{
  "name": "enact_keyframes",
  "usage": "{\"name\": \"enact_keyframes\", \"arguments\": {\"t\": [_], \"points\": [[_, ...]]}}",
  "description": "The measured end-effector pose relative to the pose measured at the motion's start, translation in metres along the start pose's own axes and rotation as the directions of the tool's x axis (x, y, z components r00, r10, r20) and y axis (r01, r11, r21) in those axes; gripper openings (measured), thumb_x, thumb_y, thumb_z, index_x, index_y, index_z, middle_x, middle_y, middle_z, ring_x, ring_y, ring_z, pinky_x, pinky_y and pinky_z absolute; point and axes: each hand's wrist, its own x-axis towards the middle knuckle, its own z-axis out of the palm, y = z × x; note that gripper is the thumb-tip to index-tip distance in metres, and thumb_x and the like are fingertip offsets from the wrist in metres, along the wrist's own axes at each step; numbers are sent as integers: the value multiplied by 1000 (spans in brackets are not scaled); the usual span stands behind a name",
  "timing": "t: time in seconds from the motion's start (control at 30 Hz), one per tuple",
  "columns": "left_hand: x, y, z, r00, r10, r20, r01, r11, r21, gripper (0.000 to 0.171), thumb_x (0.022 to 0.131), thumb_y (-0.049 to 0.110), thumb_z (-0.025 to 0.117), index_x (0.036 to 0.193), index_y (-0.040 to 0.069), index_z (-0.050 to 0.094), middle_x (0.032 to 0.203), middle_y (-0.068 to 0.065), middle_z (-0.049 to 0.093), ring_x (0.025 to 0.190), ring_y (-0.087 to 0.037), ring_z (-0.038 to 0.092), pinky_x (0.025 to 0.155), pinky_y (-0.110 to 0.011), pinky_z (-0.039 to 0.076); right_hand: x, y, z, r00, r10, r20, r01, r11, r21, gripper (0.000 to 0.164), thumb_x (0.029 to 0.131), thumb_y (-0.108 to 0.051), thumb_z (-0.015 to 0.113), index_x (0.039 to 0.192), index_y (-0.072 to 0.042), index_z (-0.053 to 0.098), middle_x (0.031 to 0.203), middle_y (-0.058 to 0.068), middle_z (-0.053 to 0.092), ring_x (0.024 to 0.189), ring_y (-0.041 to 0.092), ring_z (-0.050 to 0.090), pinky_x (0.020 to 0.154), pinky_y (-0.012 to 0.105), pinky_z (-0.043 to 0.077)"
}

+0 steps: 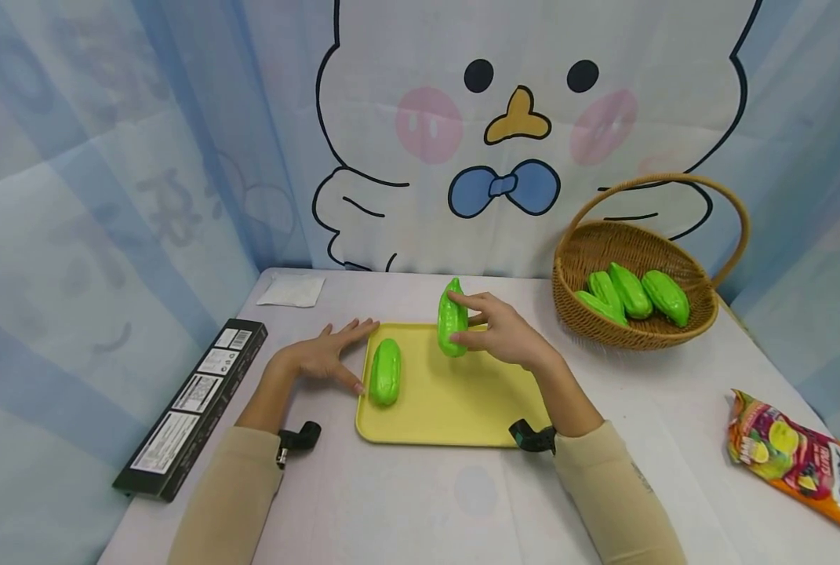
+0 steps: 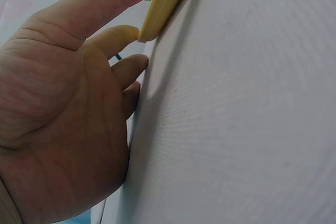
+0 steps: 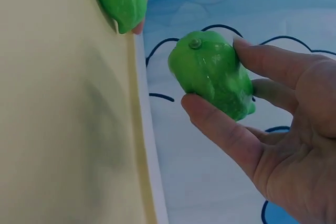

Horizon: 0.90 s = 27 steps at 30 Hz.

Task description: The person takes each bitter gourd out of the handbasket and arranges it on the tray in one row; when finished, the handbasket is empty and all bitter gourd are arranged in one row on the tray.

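My right hand [image 1: 499, 328] pinches a glossy green bitter melon [image 1: 451, 323] between thumb and fingers. It stands nearly upright above the yellow tray [image 1: 455, 408], and the right wrist view shows its stem end with a gap over the tray surface. A second bitter melon [image 1: 386, 372] lies lengthwise at the tray's left side. Beside that end, my left hand [image 1: 318, 357] rests with spread fingers, thumb and fingertips at the tray rim. In the left wrist view its palm [image 2: 58, 108] faces the camera and holds nothing.
At the back right stands a wicker basket [image 1: 568, 314] with a tall handle and several bitter melons inside. An orange snack bag [image 1: 797, 463] lies at the right edge. Along the left edge are a long black box [image 1: 194, 408] and a white packet [image 1: 291, 291]. Printed curtains enclose the table.
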Motion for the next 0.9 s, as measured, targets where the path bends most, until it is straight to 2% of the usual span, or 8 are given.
{"name": "enact_keyframes", "arguments": {"t": [0.1, 0.4, 0.63, 0.8, 0.9], "points": [[0, 0, -1, 1000, -3, -3, 3, 1000, 2, 131, 66, 52, 95, 168, 33, 16, 177, 0, 6, 162, -40, -12, 126, -69, -12, 3, 0, 6, 999, 15, 35, -16, 999, 28, 73, 97, -20, 76, 161, -20, 41, 150, 19, 45, 137, 48, 53, 90, 41, 64], [1, 0, -1, 1000, -1, 0, 1, 1000, 9, 131, 66, 52, 95, 168, 32, 15, 177, 1, 7, 163, -36, -10, 127, -65, -13, 4, 1, 22, 995, 47, 85, -52, 997, 56, 73, 96, -19, 76, 161, -22, 42, 150, 16, 47, 137, 45, 53, 92, 39, 63], [2, 0, -1, 1000, 16, 3, -16, 1000, 18, 130, 67, 52, 94, 169, 30, 15, 177, 1, 8, 164, -31, -8, 129, -61, -13, 8, 3, 35, 987, 74, 140, -89, 991, 100, 72, 95, -16, 76, 160, -19, 44, 158, 16, 42, 125, 36, 63, 87, 36, 64], [1, 0, -1, 1000, 7, 0, -7, 1000, 13, 131, 66, 53, 94, 168, 31, 15, 177, 0, 7, 163, -35, -9, 128, -65, -12, 11, 2, 43, 979, 77, 188, -95, 992, 86, 72, 94, -18, 78, 158, -17, 47, 152, 15, 51, 111, 27, 71, 86, 43, 65], [0, 1, -1, 1000, 6, -2, -6, 1000, 11, 130, 66, 53, 94, 168, 32, 16, 177, 0, 7, 162, -37, -10, 127, -67, -11, 12, 4, 47, 976, 75, 204, -93, 992, 81, 72, 93, -19, 79, 157, -16, 48, 147, 17, 55, 112, 28, 71, 85, 42, 65]]}}
